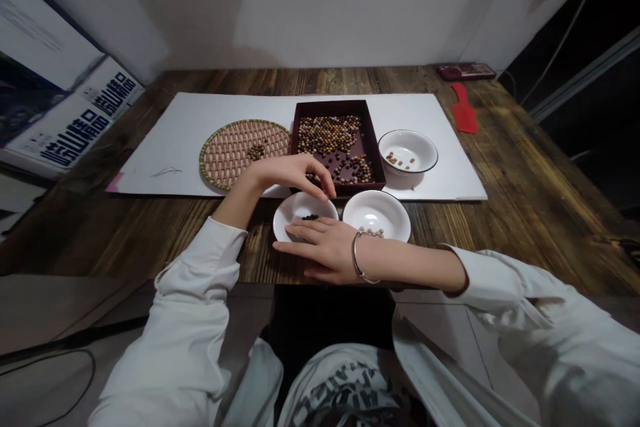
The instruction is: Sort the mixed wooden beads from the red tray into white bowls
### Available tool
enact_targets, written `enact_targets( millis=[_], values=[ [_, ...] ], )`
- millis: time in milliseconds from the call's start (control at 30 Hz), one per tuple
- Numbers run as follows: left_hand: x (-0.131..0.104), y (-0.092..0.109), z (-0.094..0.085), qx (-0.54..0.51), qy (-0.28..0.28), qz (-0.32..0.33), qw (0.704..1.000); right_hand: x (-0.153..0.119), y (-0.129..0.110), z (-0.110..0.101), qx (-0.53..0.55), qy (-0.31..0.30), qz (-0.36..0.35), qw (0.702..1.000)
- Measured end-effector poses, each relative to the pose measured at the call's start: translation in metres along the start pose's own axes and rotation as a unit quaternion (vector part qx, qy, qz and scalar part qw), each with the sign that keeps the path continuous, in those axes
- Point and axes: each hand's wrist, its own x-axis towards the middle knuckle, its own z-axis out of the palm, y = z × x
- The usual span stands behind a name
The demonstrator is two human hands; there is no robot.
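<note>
My left hand [300, 175] is over the front left of a dark maroon box [373, 140] holding many mixed brown, yellow, black and pale beads. Its thumb and index finger curl to a near pinch above the far rim of a white bowl [281, 217]; anything between the tips is too small to make out. Dark beads [310, 217] lie in that bowl. My right hand [323, 247], with a silver bangle on the wrist, stretches its spread fingers across the bowl's near side. Beneath the right wrist, another white bowl [377, 203] contains pale beads [373, 232].
A round woven tray [225, 153] with several greenish beads lies left of the box. To the right stands a dark-rimmed white bowl [420, 157] with tan pieces. All rest on a white board [165, 133]. A red comb-shaped tool [464, 110] and a phone [466, 71] lie far right.
</note>
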Motion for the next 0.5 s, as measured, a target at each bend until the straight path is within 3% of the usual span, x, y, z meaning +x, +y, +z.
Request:
enact_targets(
  millis=[500],
  values=[
    [-0.0003,-0.0013,-0.0002,-0.010,-0.004,-0.001,1.000,-0.0006,-0.0023,-0.0030,0.001,-0.003,0.005,1.000]
  ],
)
